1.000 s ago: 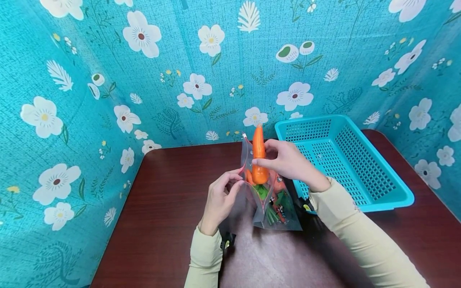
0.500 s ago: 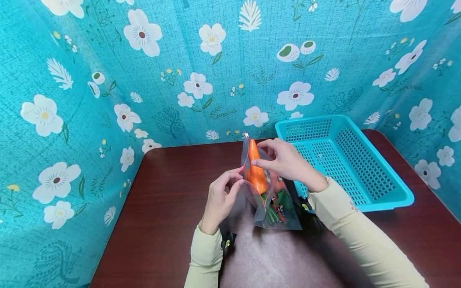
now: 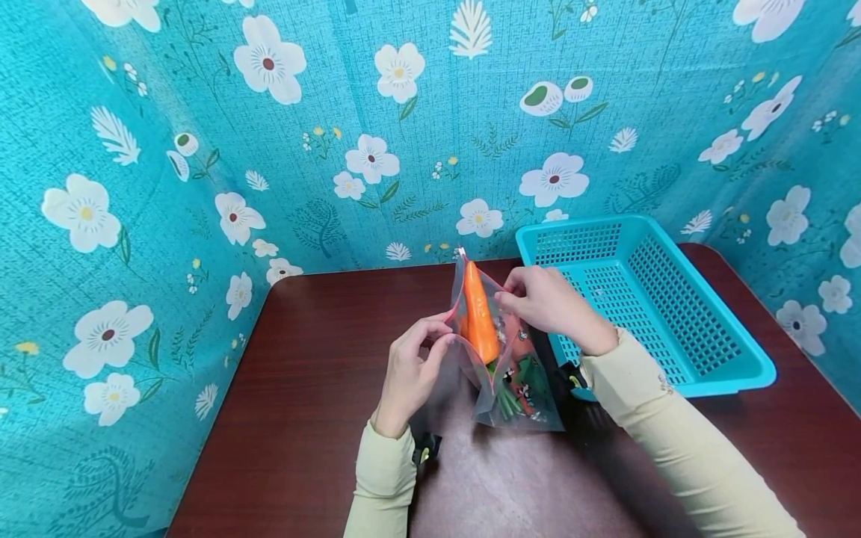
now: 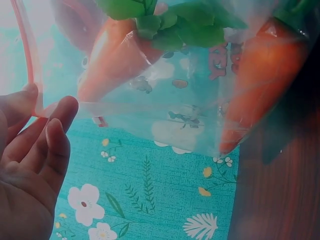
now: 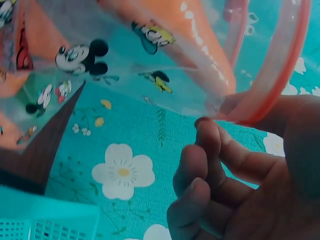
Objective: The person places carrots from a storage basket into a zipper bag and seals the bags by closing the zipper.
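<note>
A clear zip bag (image 3: 531, 403) printed with cartoon figures stands on the table, its red-edged mouth spread wide. Inside it a carrot (image 3: 480, 317) leans with the narrow end up near the opening. Further carrots, one orange carrot (image 4: 265, 75) with green tops (image 4: 185, 22) among them, show through the plastic lower down. My left hand (image 3: 415, 366) pinches the left edge of the bag's mouth between thumb and fingers. On the opposite side my right hand (image 3: 548, 302) pinches the red rim, as the right wrist view also shows.
A turquoise plastic basket (image 3: 713, 314) with slotted walls stands to the right, close beside the right forearm. The dark brown wooden table (image 3: 303, 388) ends at a turquoise flowered curtain (image 3: 370, 202) behind and at the left.
The carrot has gone down into the bag and leans left. My right hand has let go of it and moved right to the bag's rim. The left hand stays in place.
</note>
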A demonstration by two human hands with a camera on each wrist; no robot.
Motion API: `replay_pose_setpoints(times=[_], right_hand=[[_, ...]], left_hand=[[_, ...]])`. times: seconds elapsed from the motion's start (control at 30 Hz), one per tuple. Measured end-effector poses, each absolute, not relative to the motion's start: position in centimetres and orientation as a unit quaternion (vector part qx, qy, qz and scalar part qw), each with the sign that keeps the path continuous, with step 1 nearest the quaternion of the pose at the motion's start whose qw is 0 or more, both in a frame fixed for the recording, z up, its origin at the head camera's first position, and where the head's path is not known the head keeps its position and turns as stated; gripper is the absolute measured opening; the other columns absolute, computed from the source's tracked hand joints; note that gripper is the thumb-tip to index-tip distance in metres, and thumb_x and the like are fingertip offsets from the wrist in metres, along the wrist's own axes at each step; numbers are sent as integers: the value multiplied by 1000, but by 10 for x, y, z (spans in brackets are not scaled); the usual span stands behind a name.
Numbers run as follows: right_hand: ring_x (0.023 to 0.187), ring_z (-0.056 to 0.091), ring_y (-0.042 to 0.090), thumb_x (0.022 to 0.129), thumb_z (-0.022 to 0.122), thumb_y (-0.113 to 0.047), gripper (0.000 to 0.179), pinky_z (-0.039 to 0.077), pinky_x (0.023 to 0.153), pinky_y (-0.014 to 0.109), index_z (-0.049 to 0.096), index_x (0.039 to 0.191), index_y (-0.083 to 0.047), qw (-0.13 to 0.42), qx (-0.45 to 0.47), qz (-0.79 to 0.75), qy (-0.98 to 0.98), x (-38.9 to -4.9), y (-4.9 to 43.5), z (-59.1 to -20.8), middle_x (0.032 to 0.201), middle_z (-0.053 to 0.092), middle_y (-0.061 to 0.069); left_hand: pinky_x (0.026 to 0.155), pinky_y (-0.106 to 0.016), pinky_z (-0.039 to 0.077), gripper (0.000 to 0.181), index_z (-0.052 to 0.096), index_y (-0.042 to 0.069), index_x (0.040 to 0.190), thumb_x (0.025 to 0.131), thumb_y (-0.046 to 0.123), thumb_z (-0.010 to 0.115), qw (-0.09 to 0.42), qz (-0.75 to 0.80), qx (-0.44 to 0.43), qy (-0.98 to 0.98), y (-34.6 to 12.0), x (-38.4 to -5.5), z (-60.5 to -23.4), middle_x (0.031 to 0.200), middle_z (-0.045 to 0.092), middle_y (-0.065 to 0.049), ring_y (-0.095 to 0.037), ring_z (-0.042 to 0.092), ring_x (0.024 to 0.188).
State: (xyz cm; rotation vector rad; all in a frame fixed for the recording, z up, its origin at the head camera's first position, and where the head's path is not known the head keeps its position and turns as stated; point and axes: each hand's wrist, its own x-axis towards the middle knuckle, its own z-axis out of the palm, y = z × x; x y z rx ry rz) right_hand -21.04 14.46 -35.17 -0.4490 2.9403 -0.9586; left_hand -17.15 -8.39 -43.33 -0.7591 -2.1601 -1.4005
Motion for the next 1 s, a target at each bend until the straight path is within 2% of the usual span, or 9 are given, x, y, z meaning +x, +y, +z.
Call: replay_pose_setpoints(times=[0.1, 0.2, 0.37, 0.43, 0.73, 1.0], right_hand=[[47, 44, 16, 90, 59, -19, 18, 36, 47, 28, 63, 77, -7, -8, -142, -289, 947, -211, 146, -351, 55, 51, 2], [45, 41, 16, 89, 57, -18, 21, 33, 46, 28, 61, 71, -9, -48, -137, -288, 947, -211, 146, -351, 52, 48, 1], [44, 39, 19, 91, 52, -18, 23, 32, 45, 30, 59, 70, -10, -136, -97, -337, 927, -211, 143, -349, 53, 46, 2], [44, 38, 20, 91, 51, -18, 23, 31, 44, 30, 59, 71, -10, -154, -85, -354, 919, -211, 141, -348, 53, 45, 2], [43, 38, 18, 89, 47, -15, 22, 30, 44, 30, 59, 72, -9, -100, -88, -346, 929, -210, 142, -348, 53, 47, 2], [47, 41, 20, 95, 51, -22, 27, 33, 48, 32, 62, 75, -8, -155, -73, -370, 913, -211, 144, -348, 58, 50, 4]], left_hand=[[58, -24, 50, 11, 65, 9, 97, 87, 7, 70, 241, -505, -280, -780, -85, -172, -433, 116, 69, -7, -11, 57, 70], [58, -25, 50, 10, 65, 8, 97, 88, 8, 69, 254, -504, -283, -775, -86, -172, -432, 114, 70, -9, -12, 57, 70], [57, -25, 49, 10, 65, 7, 97, 88, 7, 69, 273, -509, -279, -768, -87, -171, -430, 113, 69, -11, -14, 55, 70], [56, -23, 48, 9, 65, 7, 97, 88, 8, 69, 276, -511, -275, -766, -88, -171, -429, 113, 68, -12, -14, 55, 71], [58, -26, 50, 6, 65, 7, 95, 90, 8, 67, 275, -508, -281, -766, -86, -172, -430, 111, 67, -14, -15, 57, 73], [63, -27, 52, 9, 65, 5, 96, 88, 5, 68, 282, -515, -273, -762, -87, -171, -428, 111, 67, -14, -17, 60, 78]])
